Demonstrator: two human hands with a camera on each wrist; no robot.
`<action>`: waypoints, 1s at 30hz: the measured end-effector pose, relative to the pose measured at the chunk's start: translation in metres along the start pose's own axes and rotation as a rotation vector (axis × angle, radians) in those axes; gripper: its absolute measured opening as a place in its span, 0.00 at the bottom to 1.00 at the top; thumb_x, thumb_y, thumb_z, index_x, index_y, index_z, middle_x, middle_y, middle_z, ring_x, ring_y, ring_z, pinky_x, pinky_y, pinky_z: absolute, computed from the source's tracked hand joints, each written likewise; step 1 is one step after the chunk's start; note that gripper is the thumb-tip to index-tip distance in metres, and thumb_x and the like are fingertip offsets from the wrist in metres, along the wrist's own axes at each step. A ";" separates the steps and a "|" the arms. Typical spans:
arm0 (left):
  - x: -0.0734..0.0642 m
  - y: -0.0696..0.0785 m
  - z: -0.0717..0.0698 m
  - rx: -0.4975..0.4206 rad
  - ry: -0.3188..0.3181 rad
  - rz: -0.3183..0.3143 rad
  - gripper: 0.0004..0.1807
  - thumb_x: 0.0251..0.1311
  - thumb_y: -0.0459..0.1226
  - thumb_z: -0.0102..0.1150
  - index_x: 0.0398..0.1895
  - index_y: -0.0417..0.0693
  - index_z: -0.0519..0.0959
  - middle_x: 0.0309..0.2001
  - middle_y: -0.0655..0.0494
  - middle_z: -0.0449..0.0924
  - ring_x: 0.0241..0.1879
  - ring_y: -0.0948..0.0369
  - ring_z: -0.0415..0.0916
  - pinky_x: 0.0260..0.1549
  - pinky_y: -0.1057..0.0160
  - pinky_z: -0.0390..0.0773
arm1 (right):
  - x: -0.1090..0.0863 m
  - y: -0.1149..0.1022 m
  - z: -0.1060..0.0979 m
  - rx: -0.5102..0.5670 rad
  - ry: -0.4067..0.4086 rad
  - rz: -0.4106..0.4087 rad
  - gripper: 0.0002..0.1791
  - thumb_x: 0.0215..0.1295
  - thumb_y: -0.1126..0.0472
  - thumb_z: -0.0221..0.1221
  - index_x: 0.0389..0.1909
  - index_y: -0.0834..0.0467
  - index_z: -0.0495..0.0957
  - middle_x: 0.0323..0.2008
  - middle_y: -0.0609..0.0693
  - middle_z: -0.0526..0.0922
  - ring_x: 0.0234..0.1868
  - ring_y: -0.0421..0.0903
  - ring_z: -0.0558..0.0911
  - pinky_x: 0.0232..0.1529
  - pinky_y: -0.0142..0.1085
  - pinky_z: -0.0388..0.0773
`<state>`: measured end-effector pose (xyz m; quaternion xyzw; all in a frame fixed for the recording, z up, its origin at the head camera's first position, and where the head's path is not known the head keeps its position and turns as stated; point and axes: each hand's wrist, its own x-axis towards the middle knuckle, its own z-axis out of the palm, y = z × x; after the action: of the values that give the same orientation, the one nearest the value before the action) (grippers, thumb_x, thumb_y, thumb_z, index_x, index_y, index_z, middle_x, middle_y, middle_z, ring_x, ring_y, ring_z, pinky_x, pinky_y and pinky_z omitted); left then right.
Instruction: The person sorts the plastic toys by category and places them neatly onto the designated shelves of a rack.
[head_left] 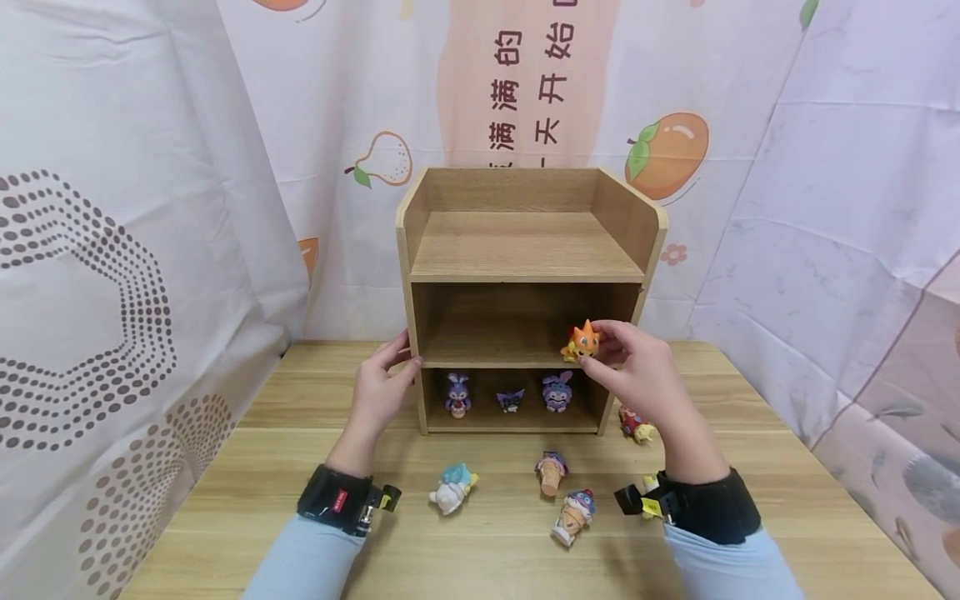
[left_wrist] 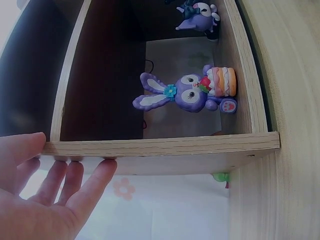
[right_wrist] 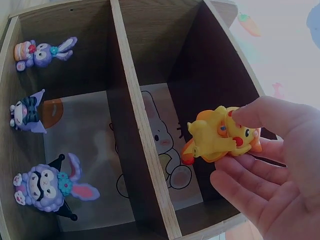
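Note:
My right hand [head_left: 637, 367] pinches a yellow figurine in an orange hooded outfit [head_left: 581, 342] between thumb and fingers. The figurine is at the right front of the wooden shelf's [head_left: 525, 272] middle compartment; in the right wrist view its yellow body [right_wrist: 212, 137] lies sideways. At the shelf's left side, my left hand [head_left: 382, 387] touches the panel, thumb on the front edge and straight fingers against the outer face. In the bottom compartment stand a purple rabbit figurine with a cake [left_wrist: 192, 92], a small purple-and-black figurine [head_left: 511, 400] and another purple rabbit figurine [right_wrist: 45, 185].
On the table [head_left: 300, 467] before the shelf lie a white-and-blue figurine [head_left: 453, 487] and two ice-cream-cone figurines, one purple-topped [head_left: 551, 473], one blue-topped [head_left: 573, 517]. A red-and-yellow figurine [head_left: 635, 425] lies right of the shelf. Behind hangs a printed curtain [head_left: 337, 208].

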<state>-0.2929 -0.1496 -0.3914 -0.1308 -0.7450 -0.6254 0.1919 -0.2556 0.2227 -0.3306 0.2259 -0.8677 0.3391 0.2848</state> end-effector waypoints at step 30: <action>0.001 -0.001 0.000 0.011 0.000 0.004 0.28 0.66 0.28 0.63 0.70 0.39 0.72 0.64 0.41 0.75 0.59 0.46 0.78 0.42 0.62 0.87 | 0.039 0.002 0.017 -0.088 -0.127 0.113 0.24 0.62 0.63 0.65 0.58 0.68 0.77 0.44 0.63 0.83 0.42 0.56 0.86 0.43 0.51 0.87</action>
<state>-0.2940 -0.1496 -0.3922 -0.1311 -0.7482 -0.6208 0.1940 -0.2917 0.2043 -0.3164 0.1848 -0.9094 0.3014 0.2193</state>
